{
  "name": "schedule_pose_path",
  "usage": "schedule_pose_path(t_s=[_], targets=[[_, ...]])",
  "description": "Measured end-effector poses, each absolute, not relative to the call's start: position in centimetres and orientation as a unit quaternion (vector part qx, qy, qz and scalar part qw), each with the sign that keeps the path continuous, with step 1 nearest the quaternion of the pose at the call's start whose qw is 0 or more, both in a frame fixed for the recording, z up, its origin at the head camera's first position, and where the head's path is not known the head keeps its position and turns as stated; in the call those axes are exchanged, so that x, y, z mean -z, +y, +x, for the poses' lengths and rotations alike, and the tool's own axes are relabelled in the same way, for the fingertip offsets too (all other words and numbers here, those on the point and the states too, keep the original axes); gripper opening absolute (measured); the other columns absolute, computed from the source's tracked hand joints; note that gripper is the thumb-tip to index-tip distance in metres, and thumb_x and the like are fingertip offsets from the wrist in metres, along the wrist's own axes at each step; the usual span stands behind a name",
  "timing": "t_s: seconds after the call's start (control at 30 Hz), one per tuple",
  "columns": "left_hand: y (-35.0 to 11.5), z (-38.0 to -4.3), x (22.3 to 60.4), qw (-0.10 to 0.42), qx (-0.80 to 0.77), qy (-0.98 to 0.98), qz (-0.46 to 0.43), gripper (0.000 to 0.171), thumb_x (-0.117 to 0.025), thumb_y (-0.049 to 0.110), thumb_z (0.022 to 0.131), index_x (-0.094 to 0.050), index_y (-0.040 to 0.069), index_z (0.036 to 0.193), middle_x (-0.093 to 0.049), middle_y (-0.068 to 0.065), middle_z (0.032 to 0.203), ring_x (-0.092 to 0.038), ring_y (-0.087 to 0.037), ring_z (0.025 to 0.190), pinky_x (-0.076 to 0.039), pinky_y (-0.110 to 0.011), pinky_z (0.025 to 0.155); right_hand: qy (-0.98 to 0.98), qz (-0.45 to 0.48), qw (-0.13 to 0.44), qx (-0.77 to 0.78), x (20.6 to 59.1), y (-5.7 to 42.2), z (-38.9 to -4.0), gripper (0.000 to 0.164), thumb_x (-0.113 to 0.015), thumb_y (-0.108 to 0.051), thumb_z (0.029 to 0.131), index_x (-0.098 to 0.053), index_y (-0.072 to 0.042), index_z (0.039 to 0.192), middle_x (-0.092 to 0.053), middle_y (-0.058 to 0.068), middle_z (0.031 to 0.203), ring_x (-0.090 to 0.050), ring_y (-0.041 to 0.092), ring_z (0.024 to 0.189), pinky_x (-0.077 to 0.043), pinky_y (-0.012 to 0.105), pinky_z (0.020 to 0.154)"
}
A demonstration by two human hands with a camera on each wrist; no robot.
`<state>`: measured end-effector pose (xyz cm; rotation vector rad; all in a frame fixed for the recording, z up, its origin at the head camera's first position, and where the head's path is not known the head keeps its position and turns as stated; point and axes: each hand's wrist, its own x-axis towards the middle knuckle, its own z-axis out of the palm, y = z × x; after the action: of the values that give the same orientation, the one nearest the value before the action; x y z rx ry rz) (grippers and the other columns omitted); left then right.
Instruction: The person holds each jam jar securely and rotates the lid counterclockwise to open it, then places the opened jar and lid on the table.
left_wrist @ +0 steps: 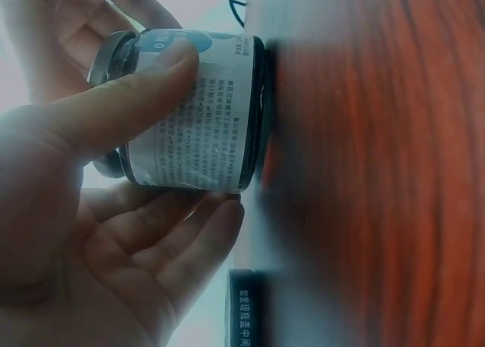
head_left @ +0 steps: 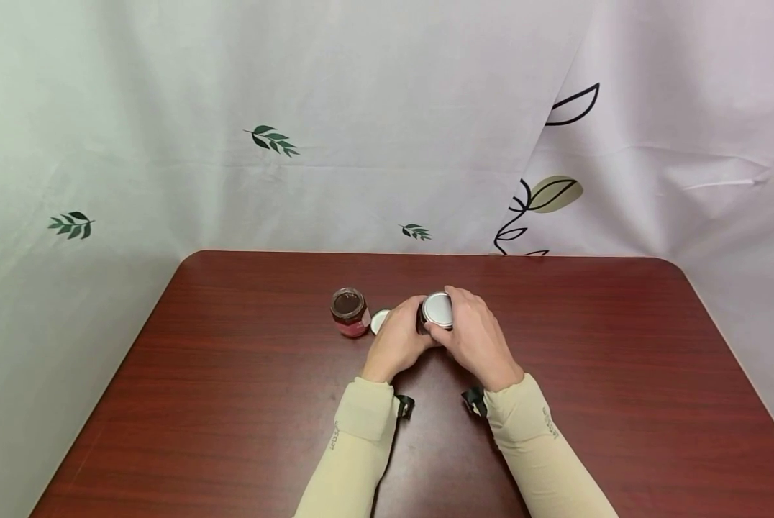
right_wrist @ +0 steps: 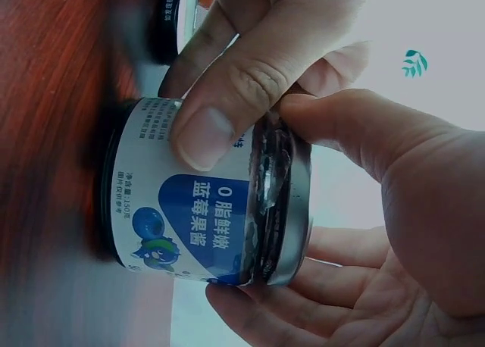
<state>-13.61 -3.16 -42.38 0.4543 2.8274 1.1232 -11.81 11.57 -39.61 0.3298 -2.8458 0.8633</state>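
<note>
A jar of blueberry jam (right_wrist: pixel 193 203) with a blue and white label stands upright between both hands, low at the table surface. My left hand (head_left: pixel 396 338) holds the jar's body, its thumb across the label in the left wrist view. From above, my right hand (head_left: pixel 477 334) grips the silver lid (head_left: pixel 438 309), thumb on the near side and fingers round the far side. The lid sits on the jar's mouth. Some clear wrap shows below the lid's rim in the right wrist view.
Left of the hands stands an uncovered jar (head_left: pixel 349 313) with dark contents and a pink-red label. Beside it lies a loose lid (head_left: pixel 378 321), white inside, partly behind the left hand. The reddish-brown table (head_left: pixel 231 403) ends at a pale curtain (head_left: pixel 361 194) behind.
</note>
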Motion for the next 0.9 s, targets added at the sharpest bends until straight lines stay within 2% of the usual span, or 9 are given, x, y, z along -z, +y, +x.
schedule_pose_path(t_s=[0.23,0.9], targets=[[-3.14,-13.59,42.23,0.027,-0.368,0.916,0.155,0.058,-0.083,0.016,0.082,-0.058,0.003,0.133,-0.065,-0.011,0.125,-0.061,-0.024,0.117,-0.046,-0.039,0.103,-0.947,0.110,0.092,-0.288,39.54,11.65,-11.82,0.064,-0.082,-0.019,0.080,-0.057,0.013,0.130,-0.063,0.027,0.124,-0.059,0.042,0.113,-0.049,0.053,0.093],[-3.32,-13.60,42.01,0.015,-0.391,0.901,0.185,0.065,-0.079,0.018,0.087,-0.050,-0.001,0.141,-0.057,-0.015,0.137,-0.054,-0.025,0.128,-0.041,-0.039,0.108,-0.939,0.101,0.122,-0.304,39.14,11.74,-11.73,0.067,-0.082,-0.016,0.076,-0.056,0.013,0.130,-0.062,0.028,0.126,-0.057,0.043,0.116,-0.046,0.052,0.098]])
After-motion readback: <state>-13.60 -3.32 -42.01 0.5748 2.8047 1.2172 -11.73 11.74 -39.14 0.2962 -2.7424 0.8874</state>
